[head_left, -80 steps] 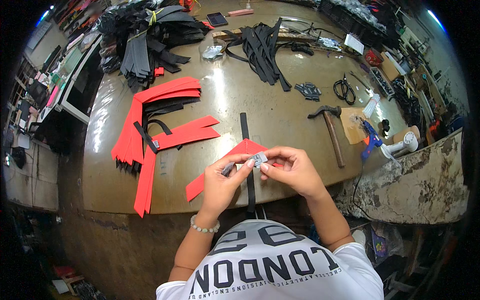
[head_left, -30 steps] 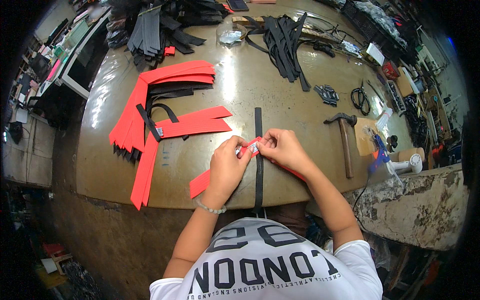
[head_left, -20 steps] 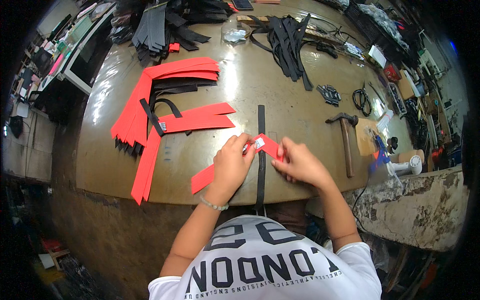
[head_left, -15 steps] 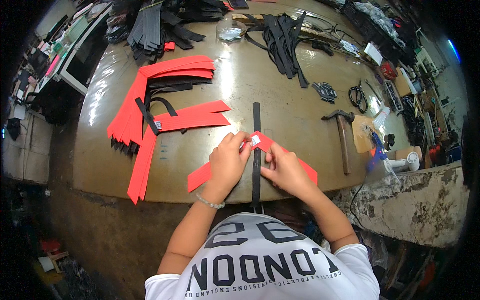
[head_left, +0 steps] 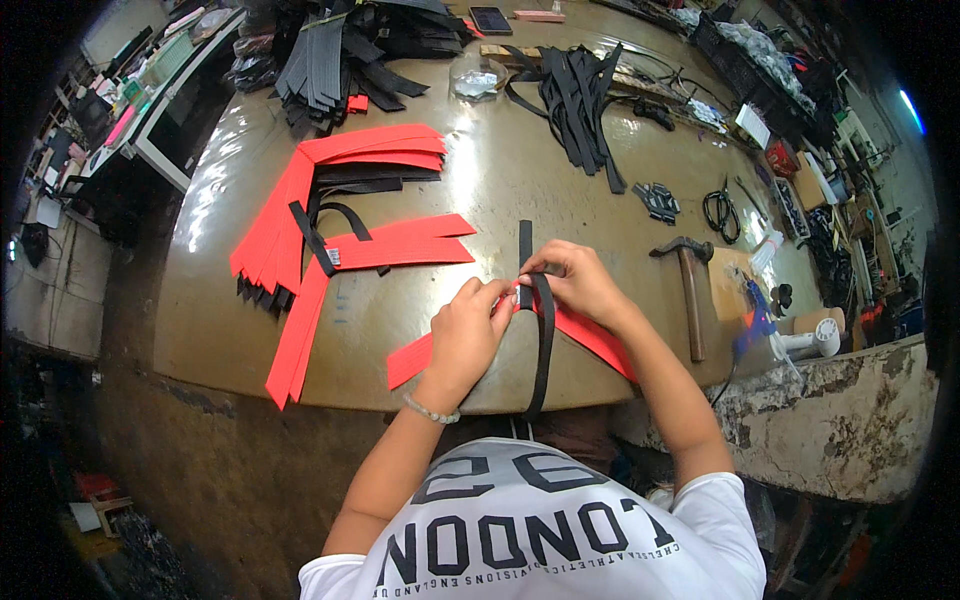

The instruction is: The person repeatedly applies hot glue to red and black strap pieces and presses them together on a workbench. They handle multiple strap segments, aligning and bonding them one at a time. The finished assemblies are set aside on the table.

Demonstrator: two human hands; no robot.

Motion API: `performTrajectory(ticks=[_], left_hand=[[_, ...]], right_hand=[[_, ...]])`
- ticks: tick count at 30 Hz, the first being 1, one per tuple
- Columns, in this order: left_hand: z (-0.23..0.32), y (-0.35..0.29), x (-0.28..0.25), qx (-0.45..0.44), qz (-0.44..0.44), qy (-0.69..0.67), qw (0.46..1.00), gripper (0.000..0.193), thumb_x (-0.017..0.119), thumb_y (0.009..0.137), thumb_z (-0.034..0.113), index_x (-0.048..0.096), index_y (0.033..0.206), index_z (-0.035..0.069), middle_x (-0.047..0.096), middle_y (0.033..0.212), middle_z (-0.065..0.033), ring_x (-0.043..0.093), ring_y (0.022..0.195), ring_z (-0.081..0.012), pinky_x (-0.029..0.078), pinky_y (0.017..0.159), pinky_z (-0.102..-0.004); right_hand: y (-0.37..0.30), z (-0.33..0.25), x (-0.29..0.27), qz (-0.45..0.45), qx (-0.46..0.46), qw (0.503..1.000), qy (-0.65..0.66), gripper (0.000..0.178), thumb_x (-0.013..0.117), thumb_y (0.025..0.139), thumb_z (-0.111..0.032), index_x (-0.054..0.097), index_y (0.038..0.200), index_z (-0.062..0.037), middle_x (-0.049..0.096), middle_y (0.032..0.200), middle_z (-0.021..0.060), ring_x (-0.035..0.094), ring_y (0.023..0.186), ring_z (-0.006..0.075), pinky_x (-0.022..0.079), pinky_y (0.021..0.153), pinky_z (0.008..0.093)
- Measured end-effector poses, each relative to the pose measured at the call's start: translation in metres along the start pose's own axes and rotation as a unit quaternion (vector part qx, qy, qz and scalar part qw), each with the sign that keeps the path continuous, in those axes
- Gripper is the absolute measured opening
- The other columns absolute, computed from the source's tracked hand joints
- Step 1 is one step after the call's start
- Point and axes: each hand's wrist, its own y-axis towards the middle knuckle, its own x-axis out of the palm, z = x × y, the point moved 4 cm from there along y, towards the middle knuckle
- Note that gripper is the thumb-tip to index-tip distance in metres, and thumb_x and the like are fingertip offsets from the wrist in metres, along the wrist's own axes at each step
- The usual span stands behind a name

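Observation:
A flat red strip (head_left: 410, 360) is bent at a corner near the table's front edge, its two arms spreading toward me left and right. My left hand (head_left: 466, 330) pinches it at the bend, beside a small white label mostly hidden by fingers. A narrow black strap (head_left: 545, 350) is looped over that bend; one end points away from me, the other hangs toward the table edge. My right hand (head_left: 578, 282), fingers closed, grips the strap at the top of its loop.
At left lie a fan of folded red strips (head_left: 272, 225) and a red bundle (head_left: 410, 241) with a black strap round it. Black straps (head_left: 580, 110) and dark strips (head_left: 330, 65) are heaped at the back. A hammer (head_left: 691, 300) and scissors (head_left: 720, 212) lie at right.
My right hand has moved up to the bend and taken the black strap's near part, folding it over the red strip. My left hand stays at the bend. The view has shifted slightly.

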Motion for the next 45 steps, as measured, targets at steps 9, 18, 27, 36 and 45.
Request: performTrajectory(ticks=[9,18,27,36,45], left_hand=[[0.009,-0.003,0.008,0.015,-0.005,0.093,0.996,0.026,0.066,0.090,0.034,0.068,0.110,0.018,0.059,0.081,-0.0104,0.063,0.067,-0.0305,0.050,0.059,-0.0437],[0.019,-0.006,0.012,0.071,-0.023,0.197,0.978,0.033,0.059,0.094,0.033,0.062,0.126,0.025,0.054,0.084,-0.0118,0.063,0.063,-0.0303,0.050,0.052,-0.0449],[0.008,-0.004,-0.001,0.039,-0.023,0.048,0.998,0.032,0.062,0.094,0.028,0.064,0.122,0.014,0.058,0.095,-0.0137,0.065,0.075,-0.0316,0.053,0.067,-0.0415],[-0.001,-0.021,-0.016,0.003,-0.002,0.017,1.000,0.021,0.064,0.092,0.018,0.070,0.109,0.007,0.060,0.105,-0.0130,0.065,0.080,-0.0310,0.053,0.072,-0.0404],[0.000,-0.023,-0.013,0.013,-0.004,0.029,0.999,0.024,0.066,0.091,0.021,0.065,0.109,0.006,0.059,0.106,-0.0114,0.065,0.081,-0.0323,0.053,0.070,-0.0427]], right_hand=[[0.009,0.009,0.001,-0.105,0.151,0.977,0.107,0.020,0.076,0.083,-0.012,0.065,0.092,0.0010,0.065,0.073,0.0052,0.063,0.057,0.0128,0.052,0.058,0.0295],[0.022,0.010,-0.052,0.289,-0.023,0.957,-0.021,0.033,0.072,0.086,-0.021,0.065,0.109,0.0017,0.068,0.110,0.0161,0.067,0.102,0.0248,0.054,0.087,0.0366],[-0.139,0.049,-0.122,0.298,0.340,0.813,-0.367,0.048,0.050,0.100,-0.041,0.059,0.111,0.0047,0.061,0.108,0.0287,0.062,0.095,0.0402,0.047,0.082,0.0502],[-0.088,-0.055,0.008,0.147,0.166,0.964,-0.143,0.029,0.050,0.100,-0.030,0.047,0.102,-0.0012,0.062,0.081,0.0323,0.060,0.077,0.0530,0.046,0.065,0.0607],[-0.107,-0.048,0.011,0.123,0.168,0.961,-0.182,0.033,0.052,0.100,-0.035,0.053,0.107,-0.0025,0.064,0.085,0.0290,0.062,0.083,0.0497,0.048,0.071,0.0568]])
